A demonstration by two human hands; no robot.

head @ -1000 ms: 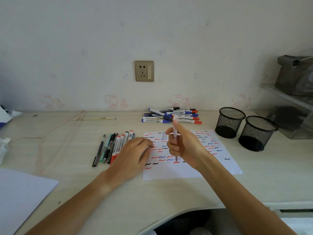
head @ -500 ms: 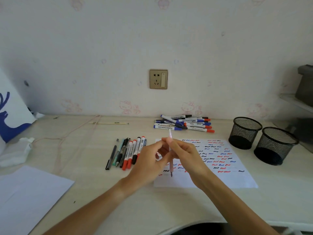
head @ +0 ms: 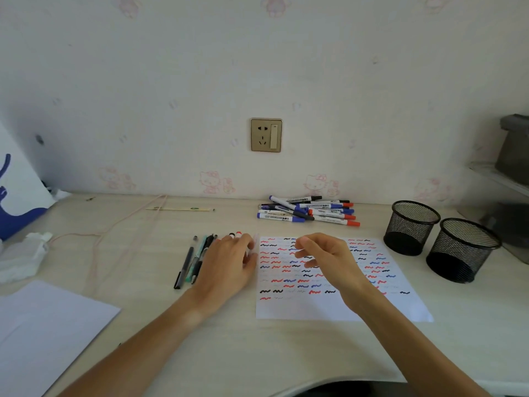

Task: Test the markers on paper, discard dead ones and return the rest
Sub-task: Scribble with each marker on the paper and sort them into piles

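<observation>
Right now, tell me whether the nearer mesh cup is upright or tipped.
Upright. The nearer mesh cup stands on its base, round rim facing up.

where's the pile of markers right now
In the head view the pile of markers lies at the desk's back, below the wall socket, behind the test paper.

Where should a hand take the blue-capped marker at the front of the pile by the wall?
Probably mid-barrel. The blue-capped marker lies flat, running left to right, at the near edge of the marker pile, so its near side is clear. Come from above and pinch across the barrel, thumb toward the test paper. The right hand, empty above the paper, looks closest.
</observation>
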